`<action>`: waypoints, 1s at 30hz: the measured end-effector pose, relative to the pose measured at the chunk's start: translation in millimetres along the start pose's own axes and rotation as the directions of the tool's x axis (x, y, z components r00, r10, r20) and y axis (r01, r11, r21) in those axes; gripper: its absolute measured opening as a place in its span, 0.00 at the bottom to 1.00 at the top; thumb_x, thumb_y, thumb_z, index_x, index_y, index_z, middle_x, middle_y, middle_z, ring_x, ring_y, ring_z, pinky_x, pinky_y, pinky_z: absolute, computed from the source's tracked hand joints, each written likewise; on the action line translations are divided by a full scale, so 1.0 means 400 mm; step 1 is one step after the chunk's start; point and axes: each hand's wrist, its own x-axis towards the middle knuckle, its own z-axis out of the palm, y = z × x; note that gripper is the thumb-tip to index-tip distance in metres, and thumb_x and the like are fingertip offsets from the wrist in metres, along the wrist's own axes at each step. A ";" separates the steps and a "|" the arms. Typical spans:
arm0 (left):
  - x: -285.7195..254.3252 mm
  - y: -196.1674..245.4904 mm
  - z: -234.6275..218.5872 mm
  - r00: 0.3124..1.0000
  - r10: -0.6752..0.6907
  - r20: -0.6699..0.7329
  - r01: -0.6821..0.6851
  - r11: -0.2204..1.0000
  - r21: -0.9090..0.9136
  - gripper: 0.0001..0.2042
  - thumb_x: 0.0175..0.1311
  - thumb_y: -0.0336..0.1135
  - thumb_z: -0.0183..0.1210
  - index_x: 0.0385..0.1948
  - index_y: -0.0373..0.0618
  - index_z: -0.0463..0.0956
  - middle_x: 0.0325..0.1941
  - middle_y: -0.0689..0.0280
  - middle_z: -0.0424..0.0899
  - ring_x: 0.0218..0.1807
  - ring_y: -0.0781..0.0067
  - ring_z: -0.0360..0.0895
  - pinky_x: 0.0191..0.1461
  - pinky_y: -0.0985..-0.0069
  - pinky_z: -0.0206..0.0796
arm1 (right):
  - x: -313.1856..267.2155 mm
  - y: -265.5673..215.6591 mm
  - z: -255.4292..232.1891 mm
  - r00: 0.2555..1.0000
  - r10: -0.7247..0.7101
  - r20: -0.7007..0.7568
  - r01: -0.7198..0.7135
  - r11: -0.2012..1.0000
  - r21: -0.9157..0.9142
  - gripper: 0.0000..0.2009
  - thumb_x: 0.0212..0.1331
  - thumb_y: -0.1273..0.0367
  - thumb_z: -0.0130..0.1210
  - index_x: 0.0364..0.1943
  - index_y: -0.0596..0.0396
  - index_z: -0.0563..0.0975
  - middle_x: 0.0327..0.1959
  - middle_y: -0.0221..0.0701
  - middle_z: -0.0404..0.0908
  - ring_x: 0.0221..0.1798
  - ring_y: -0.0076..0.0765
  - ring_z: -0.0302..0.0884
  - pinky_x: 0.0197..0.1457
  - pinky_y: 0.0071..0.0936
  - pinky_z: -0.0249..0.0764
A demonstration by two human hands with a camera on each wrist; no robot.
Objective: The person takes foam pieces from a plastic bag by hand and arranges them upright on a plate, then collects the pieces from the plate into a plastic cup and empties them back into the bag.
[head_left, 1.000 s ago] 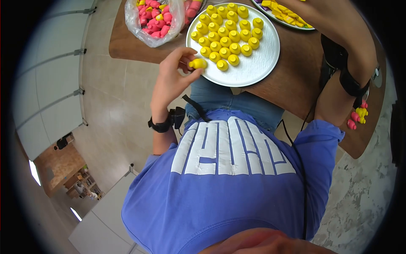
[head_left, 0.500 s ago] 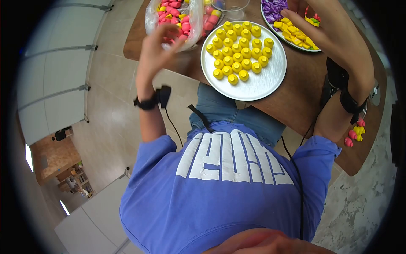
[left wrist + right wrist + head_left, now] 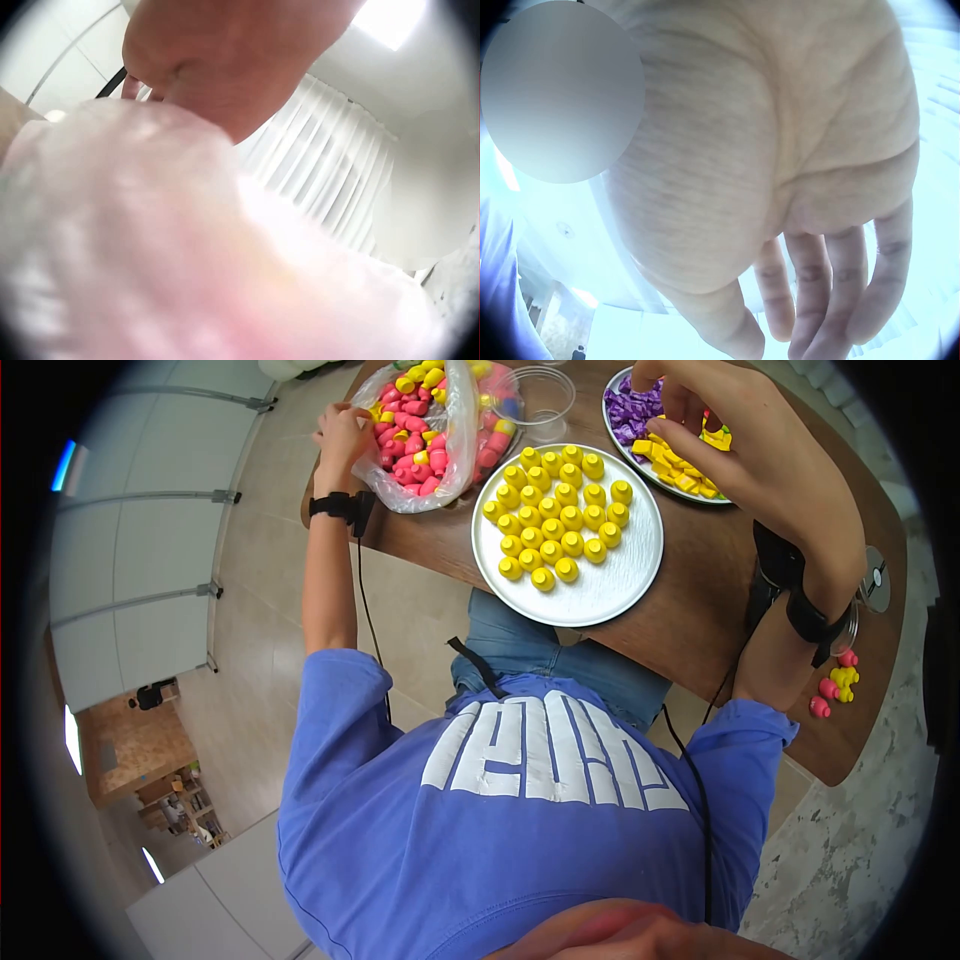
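In the head view, my left hand (image 3: 345, 436) is at the left rim of a clear plastic bag (image 3: 461, 445) filled with pink and yellow bottle-shaped pieces. The bag fills much of the left wrist view, blurred, and covers most of the fingers; I cannot tell whether they pinch it. My right hand (image 3: 745, 445) hovers over a plate (image 3: 617, 435) of purple wrapped and yellow blocky pieces, its fingers loosely bent with nothing between them. Between the hands, a round white tray (image 3: 625, 585) carries several yellow bottle-shaped pieces (image 3: 550, 528) standing upright in rows.
Behind the tray stands a clear plastic tub (image 3: 540, 398), beside the bag. A few pink and yellow pieces (image 3: 842, 678) lie near the right table edge, close to a round lid (image 3: 875, 578). Cables hang from both wrist cameras.
My left hand set a yellow piece down at the tray's lower left, then moved up and left to the bag. My right hand stays over the plate.
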 end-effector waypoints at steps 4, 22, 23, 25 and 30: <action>0.007 -0.035 0.039 0.992 -0.121 0.025 0.120 0.992 0.033 0.14 0.62 0.44 0.67 0.49 0.62 0.89 0.57 0.51 0.85 0.65 0.41 0.73 0.70 0.44 0.63 | 0.004 0.008 0.005 1.000 -0.013 0.010 0.013 1.000 -0.016 0.11 0.61 0.70 0.59 0.43 0.62 0.77 0.35 0.45 0.83 0.39 0.51 0.83 0.45 0.40 0.78; 0.021 -0.034 -0.020 0.989 0.009 0.145 0.031 0.962 -0.273 0.32 0.54 0.29 0.67 0.67 0.54 0.76 0.59 0.38 0.80 0.59 0.38 0.79 0.65 0.58 0.74 | -0.004 -0.002 -0.002 1.000 0.016 0.021 -0.016 1.000 -0.021 0.12 0.61 0.69 0.60 0.44 0.63 0.77 0.37 0.47 0.83 0.42 0.52 0.84 0.48 0.40 0.78; 0.018 -0.032 -0.033 0.985 0.001 0.173 0.046 0.962 -0.269 0.31 0.54 0.28 0.66 0.65 0.54 0.77 0.58 0.38 0.80 0.60 0.39 0.79 0.65 0.58 0.74 | -0.006 -0.011 -0.002 1.000 0.015 0.022 -0.015 1.000 -0.020 0.12 0.61 0.69 0.60 0.44 0.63 0.77 0.37 0.47 0.83 0.42 0.52 0.84 0.48 0.40 0.78; 0.015 -0.033 -0.063 0.979 -0.008 0.202 0.062 0.963 -0.264 0.30 0.55 0.26 0.65 0.64 0.54 0.78 0.58 0.39 0.81 0.61 0.40 0.79 0.64 0.58 0.74 | -0.011 -0.040 -0.003 0.998 0.043 -0.039 -0.047 0.994 -0.095 0.12 0.61 0.69 0.60 0.44 0.63 0.77 0.38 0.47 0.84 0.43 0.53 0.84 0.48 0.40 0.78; -0.007 -0.029 -0.163 0.885 0.069 0.460 0.055 0.966 -0.251 0.27 0.54 0.24 0.68 0.60 0.56 0.82 0.58 0.46 0.81 0.60 0.43 0.80 0.65 0.60 0.74 | -0.004 -0.051 -0.010 0.999 0.049 0.012 -0.047 0.995 -0.089 0.13 0.60 0.70 0.61 0.45 0.63 0.77 0.39 0.47 0.84 0.43 0.52 0.84 0.49 0.39 0.79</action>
